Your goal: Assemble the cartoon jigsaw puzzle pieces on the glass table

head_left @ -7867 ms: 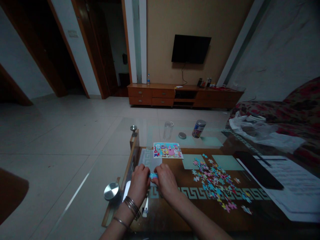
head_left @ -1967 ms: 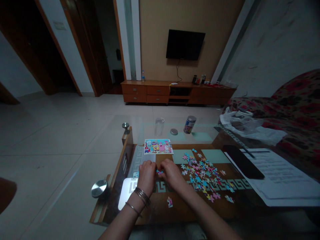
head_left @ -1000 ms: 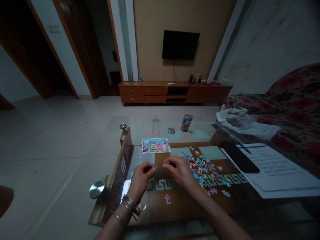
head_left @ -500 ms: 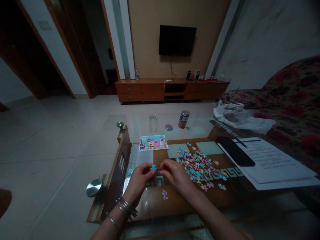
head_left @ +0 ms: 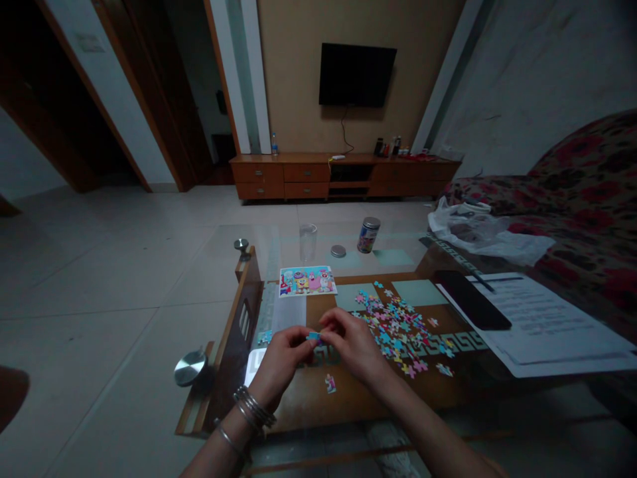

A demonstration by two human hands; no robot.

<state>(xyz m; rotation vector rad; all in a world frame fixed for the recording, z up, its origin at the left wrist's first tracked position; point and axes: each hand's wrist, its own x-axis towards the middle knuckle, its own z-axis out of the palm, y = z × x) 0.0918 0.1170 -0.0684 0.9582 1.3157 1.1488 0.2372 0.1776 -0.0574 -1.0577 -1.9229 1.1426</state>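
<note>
My left hand (head_left: 281, 362) and my right hand (head_left: 351, 342) meet above the near left part of the glass table (head_left: 343, 405). Their fingertips pinch small blue puzzle pieces (head_left: 313, 336) held together between them. Several bangles circle my left wrist. A heap of loose coloured puzzle pieces (head_left: 398, 328) lies just right of my right hand. One single piece (head_left: 329, 384) lies on the glass under my hands. The cartoon reference picture (head_left: 307, 281) lies flat beyond them.
Further back on the table stand a drinking glass (head_left: 307, 241), a tin (head_left: 369, 235) and its lid (head_left: 338, 251). A dark flat object (head_left: 472, 307) and printed papers (head_left: 542, 325) lie at right. A sofa with a plastic bag (head_left: 485, 232) borders the right side.
Over the last second my hands came together, joining the pieces they each pinched. Earlier they pressed pieces down on the glass; now they hold them lifted. The view shifted slightly.
</note>
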